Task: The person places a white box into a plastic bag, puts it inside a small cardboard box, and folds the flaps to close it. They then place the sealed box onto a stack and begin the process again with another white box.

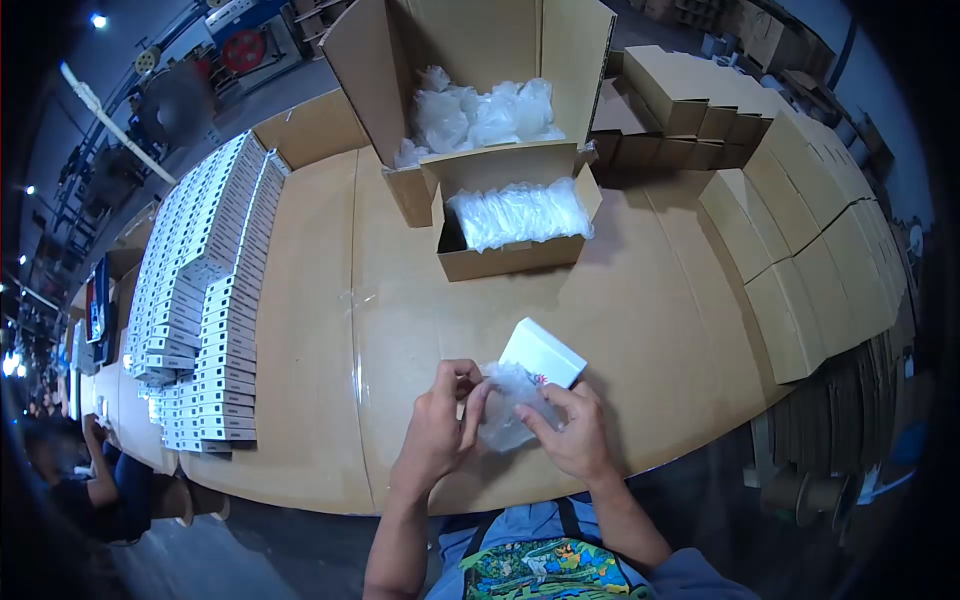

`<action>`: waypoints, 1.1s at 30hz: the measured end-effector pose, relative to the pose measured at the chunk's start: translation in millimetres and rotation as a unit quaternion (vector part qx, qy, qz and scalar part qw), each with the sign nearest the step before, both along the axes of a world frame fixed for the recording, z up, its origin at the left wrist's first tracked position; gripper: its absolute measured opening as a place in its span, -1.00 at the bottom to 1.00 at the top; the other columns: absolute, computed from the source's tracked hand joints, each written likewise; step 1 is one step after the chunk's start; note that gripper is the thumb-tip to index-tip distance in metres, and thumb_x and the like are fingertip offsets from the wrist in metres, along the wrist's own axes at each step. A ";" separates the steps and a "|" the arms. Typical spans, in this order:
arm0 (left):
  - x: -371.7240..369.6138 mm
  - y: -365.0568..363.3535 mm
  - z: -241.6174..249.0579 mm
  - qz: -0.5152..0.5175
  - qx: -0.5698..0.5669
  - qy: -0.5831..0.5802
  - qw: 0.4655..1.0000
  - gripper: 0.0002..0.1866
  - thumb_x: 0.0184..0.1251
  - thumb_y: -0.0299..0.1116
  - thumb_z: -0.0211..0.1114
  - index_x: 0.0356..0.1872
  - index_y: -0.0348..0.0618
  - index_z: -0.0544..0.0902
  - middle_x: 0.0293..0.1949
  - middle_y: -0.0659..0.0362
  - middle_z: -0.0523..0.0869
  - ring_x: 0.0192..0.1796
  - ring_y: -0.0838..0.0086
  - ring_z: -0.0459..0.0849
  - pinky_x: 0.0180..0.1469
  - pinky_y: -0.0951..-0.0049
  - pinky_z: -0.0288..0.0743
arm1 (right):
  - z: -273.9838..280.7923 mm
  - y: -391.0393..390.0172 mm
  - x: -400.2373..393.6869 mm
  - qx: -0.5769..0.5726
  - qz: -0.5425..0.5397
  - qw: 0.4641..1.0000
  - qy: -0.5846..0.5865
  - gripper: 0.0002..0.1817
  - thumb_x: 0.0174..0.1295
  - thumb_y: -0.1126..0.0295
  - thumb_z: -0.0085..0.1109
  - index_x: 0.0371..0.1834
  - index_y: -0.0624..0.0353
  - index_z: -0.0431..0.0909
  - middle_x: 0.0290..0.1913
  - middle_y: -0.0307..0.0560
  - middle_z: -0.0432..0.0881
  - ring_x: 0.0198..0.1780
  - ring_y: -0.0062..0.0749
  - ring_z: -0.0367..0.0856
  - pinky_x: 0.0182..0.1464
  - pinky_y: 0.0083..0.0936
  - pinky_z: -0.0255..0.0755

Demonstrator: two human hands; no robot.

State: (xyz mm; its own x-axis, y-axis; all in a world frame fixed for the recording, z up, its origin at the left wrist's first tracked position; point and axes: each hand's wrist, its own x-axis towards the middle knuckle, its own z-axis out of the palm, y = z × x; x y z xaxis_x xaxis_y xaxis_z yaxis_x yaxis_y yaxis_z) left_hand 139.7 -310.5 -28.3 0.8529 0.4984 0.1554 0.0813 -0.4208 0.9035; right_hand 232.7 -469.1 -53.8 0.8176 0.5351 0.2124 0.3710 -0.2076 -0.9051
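a small white box [542, 352] is seen near the front edge of the counter [660, 400], set at a slant just beyond the person's hands. on its face a red printed mark is shown, with some darker print beside it, partly covered and too small to be read. smooth, sharp-edged card is suggested by its surface. against its near end a clear plastic bag [507, 428] is held, thin, wrinkled and glossy; whether the box end is inside the bag cannot be told.

the bag is pinched at its left side by the left hand [447, 420], with thumb and fingers closed together. the bag is gripped at its right side by the right hand [574, 430], whose fingers are placed against the box's near corner.

at the left, slim white cartons [215, 270] are piled in tight rows, each end marked with a dark square and tiny unreadable lettering. at the far side, bagged packs [520, 215] are lined up in an open brown cardboard box [512, 264]; behind it, crumpled clear bags [485, 115] are contained in a taller corrugated box [570, 50]. plain brown cartons [810, 240] are stacked at the right. the counter is covered with creased, taped cardboard.
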 end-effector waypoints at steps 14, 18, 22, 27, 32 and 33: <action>16.5 33.3 -3.6 -0.026 -0.077 -0.058 0.995 -0.68 0.51 -0.50 0.30 0.22 -0.28 0.58 -0.60 0.23 0.74 -0.46 0.60 0.77 -0.44 0.62 0.43 | -5.8 -15.6 1.5 -0.022 0.039 0.998 0.041 -0.73 0.13 0.34 0.58 -0.22 0.26 0.74 -0.23 0.10 0.68 -0.24 -0.19 0.66 -0.18 -0.35 0.53; 13.0 39.1 -19.5 0.054 -0.228 -0.182 0.955 -0.43 0.54 -0.34 0.31 0.45 -0.26 0.34 -0.08 0.00 0.76 0.05 0.40 0.75 -0.03 0.45 0.56 | -32.4 -19.3 -1.2 -0.009 0.008 0.999 0.049 -0.74 0.17 0.34 0.56 -0.22 0.29 0.73 -0.26 0.06 0.68 -0.19 -0.26 0.64 -0.12 -0.38 0.51; -6.4 15.0 -45.0 0.011 -0.358 -0.240 0.902 -0.21 0.38 -0.33 0.47 0.52 -0.20 0.23 0.24 -0.03 0.61 0.22 0.33 0.64 0.25 0.37 0.53 | -34.7 -12.0 -7.8 0.098 -0.039 0.986 0.125 -0.76 0.27 0.37 0.49 -0.20 0.34 0.72 -0.23 -0.03 0.68 -0.15 -0.35 0.60 -0.02 -0.42 0.48; -12.7 -14.0 -51.4 0.009 -0.350 -0.112 0.930 -0.23 0.21 -0.51 0.59 0.41 -0.23 0.36 0.15 0.02 0.68 0.17 0.37 0.69 0.24 0.37 0.58 | -29.6 -9.4 -15.1 0.106 -0.011 0.973 0.204 -0.76 0.31 0.36 0.46 -0.13 0.34 0.73 -0.18 -0.07 0.67 -0.08 -0.46 0.60 0.02 -0.46 0.48; -14.8 -9.2 -52.2 0.026 -0.220 -0.076 0.972 -0.39 0.18 -0.51 0.61 0.22 -0.30 0.49 -0.01 0.04 0.77 0.06 0.40 0.76 0.13 0.38 0.65 | -10.8 -21.0 12.5 0.170 0.049 0.975 0.132 -0.71 0.51 0.39 0.10 0.08 0.32 0.73 0.06 0.00 0.71 0.05 -0.48 0.61 0.11 -0.49 0.48; -17.5 -7.6 -54.5 0.016 -0.190 -0.060 0.980 -0.40 0.17 -0.51 0.61 0.20 -0.30 0.50 -0.03 0.03 0.78 0.05 0.40 0.76 0.12 0.38 0.65 | -14.1 -24.6 21.9 0.146 -0.004 0.980 0.132 -0.68 0.54 0.35 0.07 0.13 0.32 0.71 0.15 0.03 0.69 0.12 -0.47 0.60 0.13 -0.49 0.48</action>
State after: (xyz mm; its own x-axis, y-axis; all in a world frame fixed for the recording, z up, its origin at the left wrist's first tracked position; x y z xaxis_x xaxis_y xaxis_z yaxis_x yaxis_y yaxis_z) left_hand 122.2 -318.0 -82.7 0.8229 0.5659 0.0509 -0.0267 -0.0511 0.9983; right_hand 254.6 -493.7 -67.9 0.8692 0.4754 0.1361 0.1150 0.0733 -0.9907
